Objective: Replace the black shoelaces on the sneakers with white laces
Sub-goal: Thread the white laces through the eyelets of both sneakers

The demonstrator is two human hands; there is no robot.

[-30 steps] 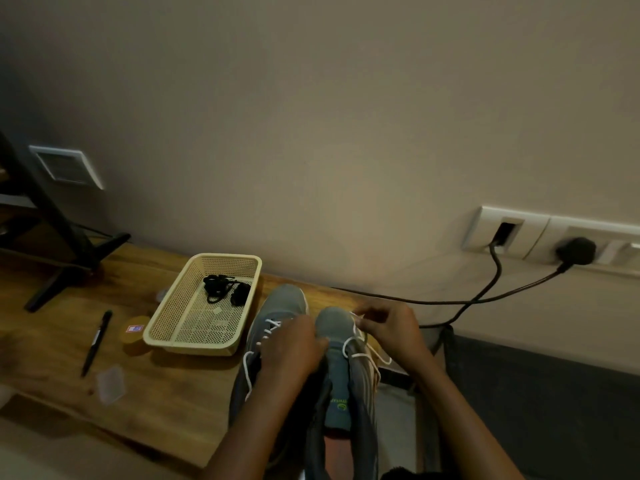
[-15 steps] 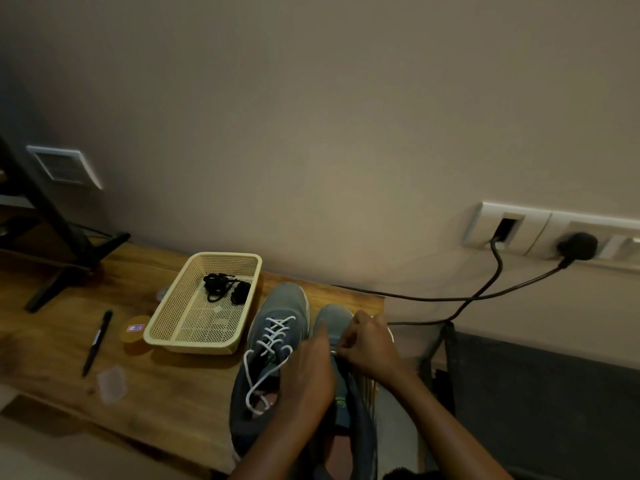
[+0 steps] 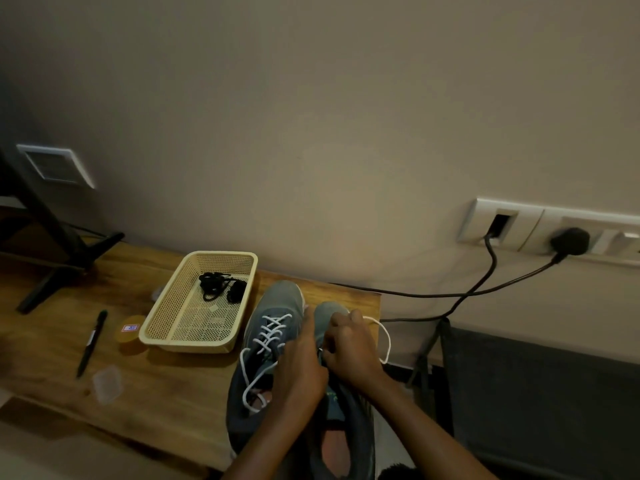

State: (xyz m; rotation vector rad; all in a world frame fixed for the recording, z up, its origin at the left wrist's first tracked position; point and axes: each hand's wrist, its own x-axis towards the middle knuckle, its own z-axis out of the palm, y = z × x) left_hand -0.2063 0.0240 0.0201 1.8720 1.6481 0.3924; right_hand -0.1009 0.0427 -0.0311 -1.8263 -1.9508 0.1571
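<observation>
Two grey-blue sneakers stand side by side at the right end of the wooden table [image 3: 180, 403]. The left sneaker [image 3: 273, 306] is threaded with a white lace whose loose ends trail near its opening. The right sneaker [image 3: 346, 427] is mostly covered by my hands. My left hand [image 3: 299, 368] presses on its tongue area. My right hand [image 3: 349, 344] pinches a white lace [image 3: 385, 337] that loops out to the right. Black laces [image 3: 221, 287] lie bundled in a cream basket [image 3: 162, 327] to the left of the shoes.
A black pen [image 3: 91, 342], a small round tin [image 3: 130, 332] and a clear plastic piece [image 3: 107, 382] lie left of the basket. A black stand [image 3: 52, 244] occupies the far left. Cables [image 3: 485, 289] run from wall sockets to the right; a dark chair [image 3: 547, 393] stands beyond the table's right edge.
Both hands have drawn back toward me along the right sneaker, uncovering the left sneaker's laced front. The white lace now loops out to the right of my right hand.
</observation>
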